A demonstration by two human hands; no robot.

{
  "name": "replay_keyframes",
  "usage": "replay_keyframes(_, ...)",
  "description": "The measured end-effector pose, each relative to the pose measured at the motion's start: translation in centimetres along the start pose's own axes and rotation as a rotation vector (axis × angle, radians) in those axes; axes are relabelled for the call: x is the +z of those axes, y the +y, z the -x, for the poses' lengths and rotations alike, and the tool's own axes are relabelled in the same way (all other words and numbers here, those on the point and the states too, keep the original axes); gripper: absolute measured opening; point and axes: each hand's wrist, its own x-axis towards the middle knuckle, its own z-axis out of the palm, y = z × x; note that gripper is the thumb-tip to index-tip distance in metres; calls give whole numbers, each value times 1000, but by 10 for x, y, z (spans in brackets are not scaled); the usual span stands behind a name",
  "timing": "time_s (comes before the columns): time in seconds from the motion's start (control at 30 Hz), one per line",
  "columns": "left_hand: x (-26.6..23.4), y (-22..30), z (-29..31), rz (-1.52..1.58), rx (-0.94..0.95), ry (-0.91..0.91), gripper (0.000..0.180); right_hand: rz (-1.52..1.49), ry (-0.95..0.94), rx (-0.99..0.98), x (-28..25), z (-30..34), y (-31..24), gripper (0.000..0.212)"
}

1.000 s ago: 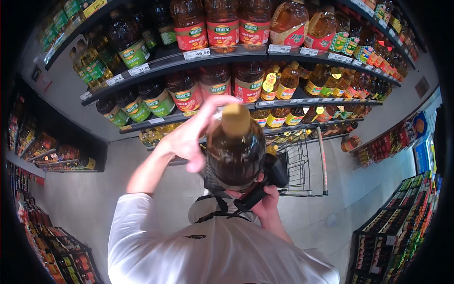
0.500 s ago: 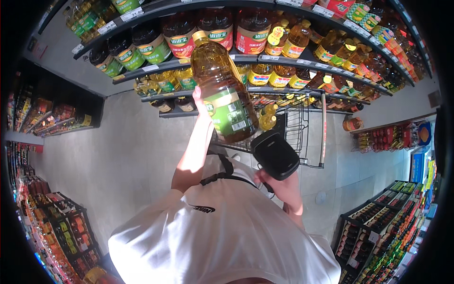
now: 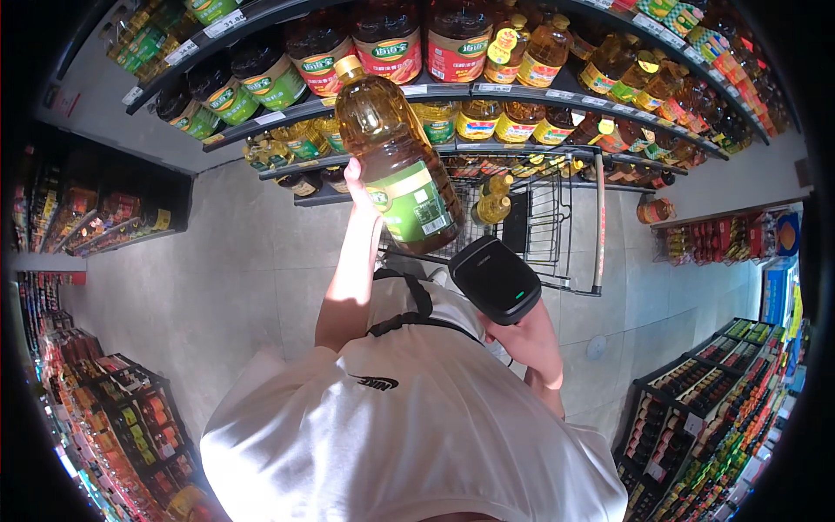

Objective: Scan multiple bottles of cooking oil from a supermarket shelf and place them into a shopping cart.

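My left hand (image 3: pixel 360 198) is wrapped round the side of a large clear bottle of golden cooking oil (image 3: pixel 380 130), which has a yellow cap and a green label. The bottle leans to the left, its barcode facing up toward me. My right hand (image 3: pixel 529 341) grips a black handheld barcode scanner (image 3: pixel 492 277), with a small green light lit on its back. The scanner's head is close to the lower right of the bottle. Its handle and most of my right fingers are hidden beneath it.
Beyond my hands stands a wire shopping cart (image 3: pixel 600 217) with small oil bottles (image 3: pixel 493 209) in it. Shelves (image 3: pixel 348 103) of oil bottles and large dark jars run across the far side. A display rack (image 3: pixel 652 418) stands at the lower right, another (image 3: pixel 122 391) at the lower left.
The bottle and scanner have both shifted slightly left, and the scanner also a little upward. A green light now shows on the scanner. Each hand keeps its hold.
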Motion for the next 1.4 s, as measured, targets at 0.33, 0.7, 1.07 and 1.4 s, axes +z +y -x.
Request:
replay_keyframes(0.33, -11, -22, 12, 311, -367, -457, 102, -703, -200, -240, -48, -53, -4, 54)
replay_keyframes(0.7, -102, -111, 52, -33, -673, -246, 67, -1056, -887, -150, -53, -142, 98, 45)
replay_keyframes(1.07, -129, -128, 21, -58, -817, -250, 44, -945, -556, -152, -38, -120, 107, 34)
replay_keyframes(1.4, -213, -20, 161, -582, -883, 365, 55, -660, 265, 84, -49, -202, 227, 15)
